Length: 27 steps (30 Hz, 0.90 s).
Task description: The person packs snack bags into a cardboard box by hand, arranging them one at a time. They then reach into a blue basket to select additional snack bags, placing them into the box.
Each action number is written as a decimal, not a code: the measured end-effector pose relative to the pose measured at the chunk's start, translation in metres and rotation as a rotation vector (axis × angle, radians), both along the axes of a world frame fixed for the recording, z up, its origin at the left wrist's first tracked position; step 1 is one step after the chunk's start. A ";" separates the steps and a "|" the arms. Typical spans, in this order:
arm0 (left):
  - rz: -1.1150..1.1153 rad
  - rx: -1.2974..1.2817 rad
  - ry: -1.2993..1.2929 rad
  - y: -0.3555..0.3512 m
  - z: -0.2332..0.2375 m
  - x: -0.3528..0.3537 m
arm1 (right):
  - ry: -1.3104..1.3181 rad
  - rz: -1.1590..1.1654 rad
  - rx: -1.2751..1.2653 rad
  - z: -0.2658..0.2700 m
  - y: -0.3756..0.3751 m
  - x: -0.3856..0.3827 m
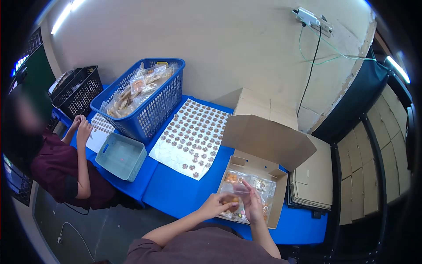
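Note:
Both my hands are over an open cardboard box (280,193) that holds small clear bags (263,187) with orange and light-coloured pieces. A clear plastic bag (239,189) is between my hands. My left hand (215,205) is closed at its lower left side, with fingers pinched by the bag's orange contents. On the right, my right hand (252,204) holds the bag's upper edge, fingers pointing up. To the left of the box lies a white sheet (176,154) with rows of round brown stickers.
A blue basket (154,116) of filled bags and an empty greenish tray (121,156) stand left. A co-worker (61,167) sits beyond them near a black crate (81,92). Flat cardboard (312,180) is stacked right of the box.

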<state>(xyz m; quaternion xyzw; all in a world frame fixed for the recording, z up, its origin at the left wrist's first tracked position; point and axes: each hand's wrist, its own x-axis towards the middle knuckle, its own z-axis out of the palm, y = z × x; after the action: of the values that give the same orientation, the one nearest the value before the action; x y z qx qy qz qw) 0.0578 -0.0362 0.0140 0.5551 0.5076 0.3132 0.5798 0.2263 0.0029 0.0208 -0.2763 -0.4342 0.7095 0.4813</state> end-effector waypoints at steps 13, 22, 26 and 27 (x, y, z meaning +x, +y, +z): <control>0.155 0.217 -0.368 -0.009 -0.002 -0.006 | -0.218 0.029 0.048 0.018 -0.014 -0.019; -0.175 0.228 0.067 -0.022 0.008 -0.003 | -0.026 -0.499 -0.119 -0.023 0.015 0.035; -0.143 0.236 0.026 -0.020 -0.013 -0.017 | -0.184 -0.764 -0.014 -0.060 0.042 0.096; -0.114 0.245 0.034 -0.019 -0.016 -0.019 | -0.439 -0.847 0.047 -0.080 0.050 0.112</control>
<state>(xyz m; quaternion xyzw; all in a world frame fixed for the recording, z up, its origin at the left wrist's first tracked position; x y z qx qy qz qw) 0.0384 -0.0556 -0.0023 0.6549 0.4428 0.3302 0.5157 0.3379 0.0529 -0.0593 -0.5613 -0.3910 0.3658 0.6311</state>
